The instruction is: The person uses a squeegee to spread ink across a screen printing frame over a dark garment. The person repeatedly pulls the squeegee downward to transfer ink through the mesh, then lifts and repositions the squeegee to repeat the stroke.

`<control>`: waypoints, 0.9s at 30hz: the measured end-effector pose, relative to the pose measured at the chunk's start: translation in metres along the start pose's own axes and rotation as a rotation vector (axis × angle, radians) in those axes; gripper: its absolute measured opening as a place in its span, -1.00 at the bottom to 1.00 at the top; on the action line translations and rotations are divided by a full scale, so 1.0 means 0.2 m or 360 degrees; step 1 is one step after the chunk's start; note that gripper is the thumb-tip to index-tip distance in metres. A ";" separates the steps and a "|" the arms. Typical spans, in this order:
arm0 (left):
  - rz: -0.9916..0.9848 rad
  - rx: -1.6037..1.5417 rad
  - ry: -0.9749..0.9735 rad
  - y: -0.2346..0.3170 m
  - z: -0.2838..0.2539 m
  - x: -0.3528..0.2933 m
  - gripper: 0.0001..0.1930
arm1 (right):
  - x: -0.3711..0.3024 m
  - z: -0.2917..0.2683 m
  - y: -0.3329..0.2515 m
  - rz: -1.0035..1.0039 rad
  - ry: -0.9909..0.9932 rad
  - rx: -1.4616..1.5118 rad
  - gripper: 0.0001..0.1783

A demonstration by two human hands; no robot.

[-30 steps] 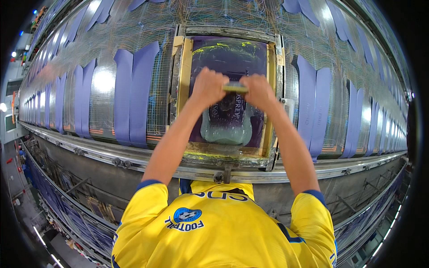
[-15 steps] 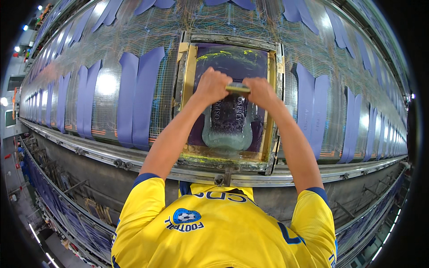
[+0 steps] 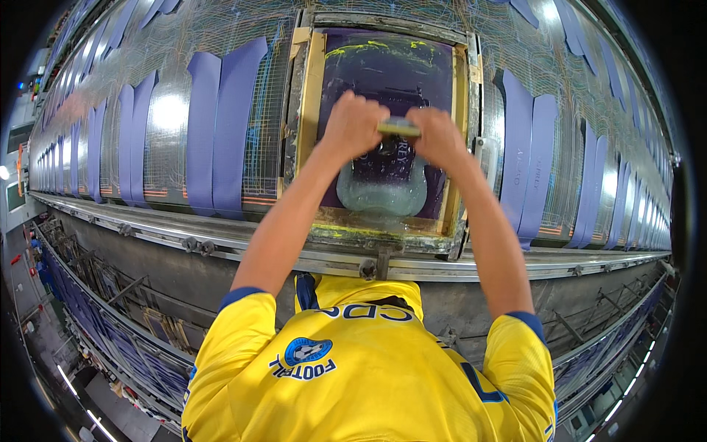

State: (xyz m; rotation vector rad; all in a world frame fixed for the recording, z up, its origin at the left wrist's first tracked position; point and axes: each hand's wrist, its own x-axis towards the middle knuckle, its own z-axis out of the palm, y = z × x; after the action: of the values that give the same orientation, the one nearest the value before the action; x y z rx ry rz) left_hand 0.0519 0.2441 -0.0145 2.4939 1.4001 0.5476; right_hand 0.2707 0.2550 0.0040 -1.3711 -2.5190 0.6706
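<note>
My left hand (image 3: 357,127) and my right hand (image 3: 440,138) are closed round the two ends of a squeegee (image 3: 398,127). Its pale handle shows between my fists; the blade is mostly hidden below them. Both arms reach forward over a screen printing frame (image 3: 312,103) with a purple mesh. Light lettering is visible on the mesh under the squeegee, partly covered by my hands. A pool of clear, glossy paste (image 3: 383,197) lies on the near part of the mesh. Yellow-green smears (image 3: 361,48) mark the far end.
Purple fabric pieces (image 3: 204,132) lie in pairs along the long printing table on the left. More fabric pieces (image 3: 529,151) continue on the right, some with faint print. A metal rail (image 3: 221,245) with clamps runs along the near edge, with racks below it.
The squeegee has come toward me across the mesh, both hands still round it. The whole scene sits higher in the picture, as the view has tilted.
</note>
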 end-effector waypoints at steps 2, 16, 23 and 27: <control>0.0015 -0.0036 0.0028 0.15 0.01 -0.27 -0.84 | -0.26 0.08 -0.14 0.0032 -0.0077 -0.0022 -0.81; -0.0156 0.0014 0.0131 0.43 -0.07 -0.56 -0.62 | -0.45 0.00 0.51 0.1209 0.0948 0.0284 -0.65; -0.0167 0.0022 0.0124 0.46 0.00 -0.55 -0.73 | -0.53 -0.04 0.55 0.1213 0.0957 0.0629 -0.69; -0.0179 0.0014 0.0223 0.50 0.12 -0.44 -0.74 | -0.52 -0.04 0.63 0.1220 0.1058 0.0804 -0.72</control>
State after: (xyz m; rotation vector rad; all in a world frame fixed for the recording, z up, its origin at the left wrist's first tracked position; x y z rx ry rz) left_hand 0.0969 0.1173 -0.0169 2.4057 1.5853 0.7062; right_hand 0.4245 0.2303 -0.0446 -1.9103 -1.1875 0.7265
